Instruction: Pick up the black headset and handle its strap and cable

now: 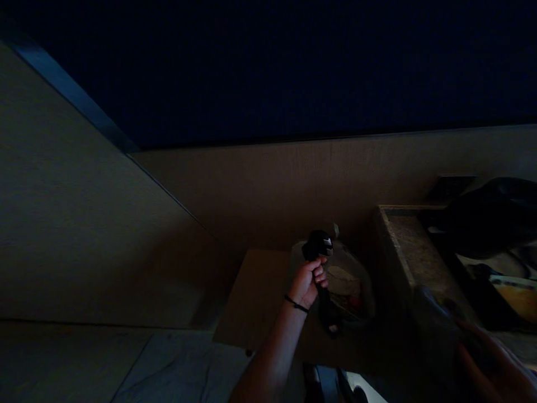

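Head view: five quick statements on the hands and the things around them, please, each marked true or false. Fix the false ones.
1. The left hand has its fingers wrapped around a black elongated object with a rounded head. True.
2. The wrist of that hand is bare. False: a thin black band circles it.
3. The pale, rounded open container has nothing in it. False: pale and reddish contents show inside, too dark to identify.
4. The right hand is at the lower right of the picture. True; its grip is too dark to tell.
5. A rectangular orange item with a white edge lies at far left. False: that item is at far right.
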{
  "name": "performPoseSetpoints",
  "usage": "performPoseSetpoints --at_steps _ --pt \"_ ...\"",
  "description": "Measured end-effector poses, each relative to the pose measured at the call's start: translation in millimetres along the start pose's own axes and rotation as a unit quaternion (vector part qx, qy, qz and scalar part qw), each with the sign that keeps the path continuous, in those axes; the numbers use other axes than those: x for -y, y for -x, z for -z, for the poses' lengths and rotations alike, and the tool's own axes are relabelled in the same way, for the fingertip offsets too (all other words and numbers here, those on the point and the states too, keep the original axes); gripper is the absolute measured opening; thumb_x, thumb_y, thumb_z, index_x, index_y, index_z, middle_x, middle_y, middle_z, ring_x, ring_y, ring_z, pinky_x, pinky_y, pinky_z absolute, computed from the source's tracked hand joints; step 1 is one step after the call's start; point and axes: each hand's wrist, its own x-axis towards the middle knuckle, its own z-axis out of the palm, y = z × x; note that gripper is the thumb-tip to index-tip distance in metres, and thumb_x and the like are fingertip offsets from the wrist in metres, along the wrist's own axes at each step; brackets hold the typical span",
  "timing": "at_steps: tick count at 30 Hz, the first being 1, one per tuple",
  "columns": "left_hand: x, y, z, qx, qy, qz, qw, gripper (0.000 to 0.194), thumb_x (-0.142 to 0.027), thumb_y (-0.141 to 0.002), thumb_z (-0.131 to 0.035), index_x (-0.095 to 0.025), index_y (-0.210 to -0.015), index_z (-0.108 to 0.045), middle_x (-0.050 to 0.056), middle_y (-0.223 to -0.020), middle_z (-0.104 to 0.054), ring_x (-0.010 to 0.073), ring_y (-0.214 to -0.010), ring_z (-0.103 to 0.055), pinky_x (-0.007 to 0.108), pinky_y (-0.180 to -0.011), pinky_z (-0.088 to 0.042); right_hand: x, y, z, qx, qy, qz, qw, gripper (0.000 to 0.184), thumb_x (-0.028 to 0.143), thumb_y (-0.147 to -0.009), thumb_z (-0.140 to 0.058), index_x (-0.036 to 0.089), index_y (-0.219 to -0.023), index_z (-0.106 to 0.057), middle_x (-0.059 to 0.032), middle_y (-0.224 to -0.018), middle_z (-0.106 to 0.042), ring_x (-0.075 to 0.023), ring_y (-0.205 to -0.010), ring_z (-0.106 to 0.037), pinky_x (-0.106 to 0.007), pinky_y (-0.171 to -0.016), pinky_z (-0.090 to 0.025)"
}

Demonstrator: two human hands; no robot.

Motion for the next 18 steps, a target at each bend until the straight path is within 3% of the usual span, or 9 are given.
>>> performPoseSetpoints --at_steps 2,4,6,8,11,13,15,18 --pt "-5 38 9.8 -0.009 -0.014 -0.025 1.000 0.009 -0.013 -0.078 -0.057 -0.008 -0.085 -0.060 -0.010 -0.047 -0.030 0.0039 -0.039 -0.026 0.019 -0.041 -0.021 28 -17 15 -0.009 -0.021 0.132 0.991 0.039 0.048 -0.094 -0.039 0.024 -0.124 -0.048 -0.0104 -0.107 -0.062 -0.0252 -0.084 -0.066 -0.039 -0.068 -0.055" --pt "-4 70 21.7 -0.026 -0.022 -0.052 0.998 0.011 -0.015 -0.077 -0.060 -0.009 -0.086 -0.058 -0.010 -0.047 -0.029 0.0032 -0.038 -0.023 0.018 -0.039 -0.016 58 -38 28 -0.016 -0.031 0.241 0.970 0.033 0.041 -0.095 -0.043 0.023 -0.123 -0.048 -0.0093 -0.108 -0.062 -0.0236 -0.093 -0.064 -0.037 -0.077 -0.053" --pt "-1 95 34.6 -0.040 -0.022 -0.076 0.996 0.015 -0.017 -0.076 -0.062 -0.009 -0.087 -0.057 -0.011 -0.047 -0.027 0.0025 -0.037 -0.021 0.017 -0.039 -0.013 87 -58 34 -0.040 -0.047 0.296 0.953 0.030 0.036 -0.095 -0.045 0.021 -0.121 -0.051 -0.0079 -0.105 -0.063 -0.0207 -0.092 -0.063 -0.033 -0.081 -0.051" --pt "2 115 47.3 -0.049 -0.020 -0.097 0.994 0.018 -0.019 -0.075 -0.064 -0.009 -0.089 -0.056 -0.012 -0.047 -0.025 0.0020 -0.037 -0.020 0.017 -0.039 -0.012 114 -74 28 -0.026 -0.057 0.299 0.952 0.032 0.037 -0.096 -0.042 0.019 -0.121 -0.052 -0.0080 -0.106 -0.062 -0.0194 -0.093 -0.062 -0.030 -0.082 -0.050" --pt "3 140 66.3 -0.068 -0.016 -0.120 0.990 0.022 -0.020 -0.075 -0.065 -0.009 -0.092 -0.057 -0.012 -0.048 -0.025 0.0016 -0.037 -0.020 0.016 -0.039 -0.013 145 -91 -9 0.082 0.015 0.272 0.959 0.036 0.030 -0.094 -0.040 0.014 -0.123 -0.053 -0.0113 -0.114 -0.061 -0.0214 -0.102 -0.058 -0.032 -0.090 -0.048" --pt "4 155 80.9 -0.083 -0.013 -0.130 0.988 0.023 -0.020 -0.074 -0.066 -0.009 -0.092 -0.057 -0.012 -0.048 -0.025 0.0016 -0.037 -0.021 0.016 -0.039 -0.014 156 -101 -46 0.146 0.073 0.252 0.954 0.029 0.021 -0.090 -0.048 0.013 -0.117 -0.059 -0.0124 -0.108 -0.064 -0.0245 -0.096 -0.061 -0.036 -0.084 -0.051" --pt "4 169 98.7 -0.097 -0.010 -0.139 0.985 0.024 -0.021 -0.072 -0.068 -0.009 -0.091 -0.058 -0.012 -0.047 -0.026 0.0016 -0.037 -0.021 0.016 -0.038 -0.013 162 -111 -82 0.201 0.126 0.222 0.946 0.020 0.016 -0.089 -0.054 0.011 -0.107 -0.063 -0.0103 -0.096 -0.066 -0.0232 -0.083 -0.064 -0.038 -0.074 -0.053" --pt "4 189 131.2 -0.125 -0.010 -0.142 0.982 0.032 -0.024 -0.063 -0.074 -0.010 -0.088 -0.059 -0.012 -0.045 -0.025 0.0014 -0.037 -0.019 0.017 -0.037 -0.012 164 -127 -121 0.245 0.167 0.197 0.935 0.015 0.020 -0.093 -0.055 0.011 -0.102 -0.062 -0.0081 -0.095 -0.065 -0.0203 -0.082 -0.063 -0.038 -0.074 -0.054"
